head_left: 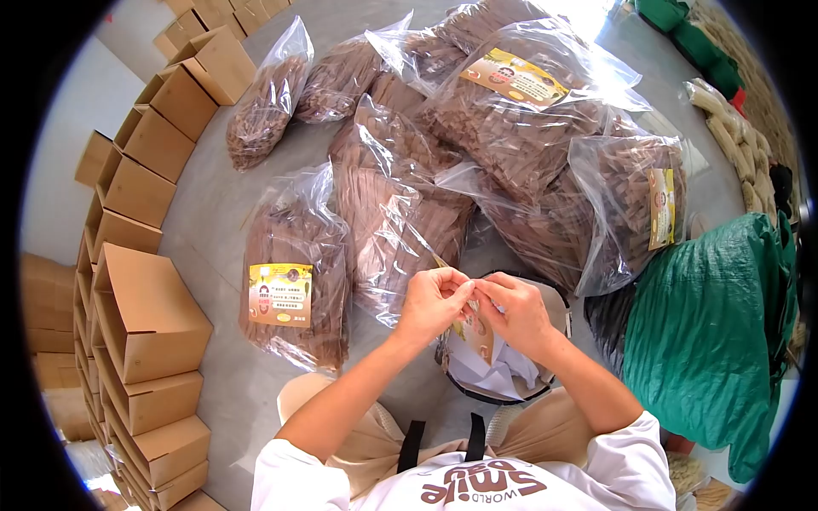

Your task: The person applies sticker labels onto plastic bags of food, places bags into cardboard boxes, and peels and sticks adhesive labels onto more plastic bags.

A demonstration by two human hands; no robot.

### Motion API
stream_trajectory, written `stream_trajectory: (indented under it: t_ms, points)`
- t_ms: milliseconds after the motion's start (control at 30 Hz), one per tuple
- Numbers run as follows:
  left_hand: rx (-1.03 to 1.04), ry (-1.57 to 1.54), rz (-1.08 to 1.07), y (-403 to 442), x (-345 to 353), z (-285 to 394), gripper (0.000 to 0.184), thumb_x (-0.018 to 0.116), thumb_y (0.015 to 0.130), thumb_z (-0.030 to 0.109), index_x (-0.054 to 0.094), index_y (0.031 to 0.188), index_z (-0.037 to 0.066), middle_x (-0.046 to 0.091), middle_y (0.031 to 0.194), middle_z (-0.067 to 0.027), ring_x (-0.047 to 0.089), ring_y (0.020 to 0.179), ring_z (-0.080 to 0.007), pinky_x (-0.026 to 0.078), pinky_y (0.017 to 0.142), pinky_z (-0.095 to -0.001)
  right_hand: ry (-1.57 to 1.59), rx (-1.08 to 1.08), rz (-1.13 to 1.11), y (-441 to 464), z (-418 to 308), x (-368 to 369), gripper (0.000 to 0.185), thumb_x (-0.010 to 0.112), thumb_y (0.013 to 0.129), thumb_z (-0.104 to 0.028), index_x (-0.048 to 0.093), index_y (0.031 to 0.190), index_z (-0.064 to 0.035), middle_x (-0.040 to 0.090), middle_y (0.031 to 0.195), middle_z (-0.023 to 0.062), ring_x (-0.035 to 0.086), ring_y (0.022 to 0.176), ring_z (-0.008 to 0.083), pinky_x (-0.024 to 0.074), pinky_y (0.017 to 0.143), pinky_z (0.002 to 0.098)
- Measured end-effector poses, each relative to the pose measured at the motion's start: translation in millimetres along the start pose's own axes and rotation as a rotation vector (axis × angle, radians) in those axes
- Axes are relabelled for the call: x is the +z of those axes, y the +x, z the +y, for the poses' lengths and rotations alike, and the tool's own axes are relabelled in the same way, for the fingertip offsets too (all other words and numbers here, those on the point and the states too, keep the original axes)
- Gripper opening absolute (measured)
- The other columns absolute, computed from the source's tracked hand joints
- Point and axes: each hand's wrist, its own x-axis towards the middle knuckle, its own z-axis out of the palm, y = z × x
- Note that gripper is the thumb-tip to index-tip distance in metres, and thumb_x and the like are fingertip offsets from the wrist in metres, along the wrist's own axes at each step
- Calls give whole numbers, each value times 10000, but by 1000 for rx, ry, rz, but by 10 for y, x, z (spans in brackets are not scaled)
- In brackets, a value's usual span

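Observation:
My left hand (433, 302) and my right hand (518, 312) meet at their fingertips, both closed in a pinch. A printed yellow and brown label (480, 339) shows just below the fingers, and a thin yellow edge sticks out above my left hand. The fingers cover most of what is pinched. Under the hands stands a round container (558, 308) with crumpled white paper (487, 375) inside. Close beyond lie a clear bag of brown dried strips (400, 226) and, to the left, another labelled bag (298, 255).
Several more clear bags of brown strips (528, 128) are heaped ahead on the grey floor (200, 204). Open cardboard boxes (158, 311) line the left side. A green woven sack (707, 341) stands at the right, with pale bundles (733, 140) farther back.

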Motion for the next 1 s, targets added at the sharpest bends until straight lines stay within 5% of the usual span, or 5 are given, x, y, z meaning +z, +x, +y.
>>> stream_trajectory:
  t_ms: [233,500,600,800,1000]
  points:
    - [-103,-49,27,-18,34,-21,110,549,838,79,588,824,-22,627,710,-67,618,609,-110,503,528,-203,-118,-54,43,-22,19,30,115,567,768,-74,606,869,-36,565,721,79,563,616,246,462,541,318]
    - [-23,70,-34,-44,57,-85,113,524,846,63,579,854,-36,631,743,-83,619,640,-120,514,578,-221,508,476,-60,-40,150,11,154,613,733,-122,658,804,7,627,664,121,618,593,190,480,554,270]
    - [-31,143,-78,-47,92,-86,130,525,855,78,583,873,-36,631,767,-87,617,648,-122,519,589,-226,445,551,-167,-43,150,-100,167,620,715,-121,653,806,15,622,641,141,624,598,184,477,563,262]
    - [-72,69,-62,-33,148,-134,130,529,837,50,595,847,-62,632,737,-92,624,640,-126,516,569,-230,52,299,-137,-46,21,-117,151,602,712,-132,568,668,9,579,663,123,584,598,269,467,575,334]
    - [-103,-83,-71,-32,152,-146,145,542,838,54,591,893,-70,628,771,-108,627,663,-145,534,591,-240,-196,193,-131,-86,-12,-51,122,548,745,-116,511,739,0,532,739,139,567,661,304,466,601,385]
